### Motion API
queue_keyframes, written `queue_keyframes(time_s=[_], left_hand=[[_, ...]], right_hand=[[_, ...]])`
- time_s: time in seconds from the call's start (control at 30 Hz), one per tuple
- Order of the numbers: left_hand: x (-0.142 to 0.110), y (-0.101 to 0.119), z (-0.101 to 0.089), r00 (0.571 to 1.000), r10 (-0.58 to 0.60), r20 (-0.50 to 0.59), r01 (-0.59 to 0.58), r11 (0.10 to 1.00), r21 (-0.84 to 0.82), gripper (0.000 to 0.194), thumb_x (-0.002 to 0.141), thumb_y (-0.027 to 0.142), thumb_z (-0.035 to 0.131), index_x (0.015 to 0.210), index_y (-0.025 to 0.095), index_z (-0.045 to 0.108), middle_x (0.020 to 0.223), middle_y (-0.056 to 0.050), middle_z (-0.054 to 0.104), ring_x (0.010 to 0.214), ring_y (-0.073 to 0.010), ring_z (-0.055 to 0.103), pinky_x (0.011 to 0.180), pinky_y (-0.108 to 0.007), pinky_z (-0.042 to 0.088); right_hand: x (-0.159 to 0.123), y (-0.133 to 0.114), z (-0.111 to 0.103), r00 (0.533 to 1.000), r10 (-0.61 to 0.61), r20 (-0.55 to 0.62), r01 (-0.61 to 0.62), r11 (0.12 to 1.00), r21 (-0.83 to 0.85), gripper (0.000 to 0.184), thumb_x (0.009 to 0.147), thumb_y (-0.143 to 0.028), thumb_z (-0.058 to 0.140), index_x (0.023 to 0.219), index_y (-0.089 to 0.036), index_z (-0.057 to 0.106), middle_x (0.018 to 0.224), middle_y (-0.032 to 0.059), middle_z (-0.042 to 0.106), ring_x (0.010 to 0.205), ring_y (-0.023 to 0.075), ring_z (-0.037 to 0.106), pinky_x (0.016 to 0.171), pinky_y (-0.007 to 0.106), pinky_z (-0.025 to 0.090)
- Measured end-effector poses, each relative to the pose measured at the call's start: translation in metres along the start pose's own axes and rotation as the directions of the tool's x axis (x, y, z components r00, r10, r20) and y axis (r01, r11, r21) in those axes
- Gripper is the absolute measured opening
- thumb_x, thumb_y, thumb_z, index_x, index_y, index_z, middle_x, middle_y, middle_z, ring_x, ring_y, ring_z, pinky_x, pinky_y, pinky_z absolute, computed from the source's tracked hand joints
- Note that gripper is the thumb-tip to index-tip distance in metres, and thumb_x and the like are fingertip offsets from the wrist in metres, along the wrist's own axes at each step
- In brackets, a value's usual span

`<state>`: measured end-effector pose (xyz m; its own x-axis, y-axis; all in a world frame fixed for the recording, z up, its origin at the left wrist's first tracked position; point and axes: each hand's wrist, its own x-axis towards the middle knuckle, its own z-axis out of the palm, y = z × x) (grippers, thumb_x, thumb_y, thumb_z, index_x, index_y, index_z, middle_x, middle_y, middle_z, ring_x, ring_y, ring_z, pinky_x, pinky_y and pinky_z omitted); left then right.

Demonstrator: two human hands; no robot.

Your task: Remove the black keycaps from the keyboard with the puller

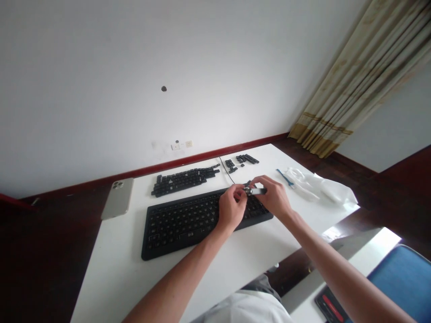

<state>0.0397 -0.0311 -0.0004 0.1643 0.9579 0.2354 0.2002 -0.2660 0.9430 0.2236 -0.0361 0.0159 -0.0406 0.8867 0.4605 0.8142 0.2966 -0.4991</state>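
A black keyboard (188, 222) with its keycaps removed lies on the white table (111, 269). Both hands hover over its right end. My left hand (230, 208) is closed, its fingertips pinching a small dark piece that I cannot name. My right hand (274, 197) is closed on a small silver and black tool (256, 191), held level between the two hands. Removed black keycaps (183, 178) lie laid out in rows behind the keyboard. A smaller group of keycaps (242, 160) sits further right, near the table's far edge.
A phone (117, 197) lies face down at the table's left edge. A blue brush (284, 176) and a clear plastic bag (319, 186) lie at the right. The keyboard cable (227, 170) runs back to the wall. A blue chair (404, 278) stands at the lower right.
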Motion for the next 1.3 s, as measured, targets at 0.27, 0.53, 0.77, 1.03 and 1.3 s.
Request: queue_keyframes(time_s=[0.27,0.53,0.77,1.03,1.3], left_hand=[[-0.005,-0.001,0.002,0.988,0.130,0.078,-0.141,0.977,0.161,0.024,0.086,0.005,0.063,0.100,0.022,0.073,0.098,-0.001,0.076,0.090,-0.0175,0.070,0.086,-0.032,0.057],[-0.004,-0.003,0.004,0.986,0.138,0.094,-0.155,0.968,0.199,0.023,0.087,0.007,0.063,0.100,0.023,0.073,0.098,-0.002,0.076,0.092,-0.0186,0.069,0.088,-0.034,0.057],[-0.004,-0.001,0.002,0.984,0.131,0.121,-0.156,0.961,0.228,0.022,0.087,0.007,0.065,0.098,0.023,0.073,0.098,-0.001,0.076,0.090,-0.0180,0.069,0.088,-0.033,0.057],[-0.009,-0.003,-0.006,0.929,0.185,0.320,-0.290,0.901,0.323,0.039,0.078,0.027,0.090,0.111,0.022,0.069,0.112,-0.004,0.075,0.106,-0.0263,0.067,0.101,-0.044,0.052],[-0.017,-0.003,-0.006,0.890,0.218,0.400,-0.401,0.792,0.461,0.032,0.084,0.034,0.089,0.106,0.023,0.069,0.115,-0.004,0.070,0.110,-0.0276,0.062,0.098,-0.045,0.049]], right_hand=[[0.087,0.076,0.036,0.930,0.365,-0.048,-0.366,0.901,-0.232,0.033,0.089,-0.033,0.072,0.116,-0.017,0.081,0.103,0.0161,0.084,0.096,0.0318,0.077,0.081,0.035,0.052],[0.103,0.084,0.054,0.944,0.330,0.008,-0.314,0.905,-0.288,0.029,0.091,-0.036,0.069,0.112,-0.022,0.082,0.101,0.0128,0.084,0.091,0.0294,0.076,0.074,0.032,0.049],[0.094,0.073,0.035,0.950,0.293,-0.106,-0.306,0.943,-0.134,0.028,0.089,-0.043,0.070,0.098,-0.019,0.081,0.080,0.0078,0.078,0.075,0.0241,0.068,0.068,0.031,0.044],[0.037,0.007,0.006,0.854,0.519,-0.024,-0.229,0.417,0.879,0.045,0.087,-0.049,0.074,0.064,-0.024,0.045,0.058,-0.0053,0.037,0.050,0.0103,0.029,0.046,0.028,0.025],[-0.020,-0.033,0.018,0.801,0.582,0.141,-0.196,0.034,0.980,0.056,0.090,-0.045,0.076,0.060,-0.023,0.033,0.055,-0.0082,0.022,0.048,0.0079,0.019,0.041,0.027,0.019]])
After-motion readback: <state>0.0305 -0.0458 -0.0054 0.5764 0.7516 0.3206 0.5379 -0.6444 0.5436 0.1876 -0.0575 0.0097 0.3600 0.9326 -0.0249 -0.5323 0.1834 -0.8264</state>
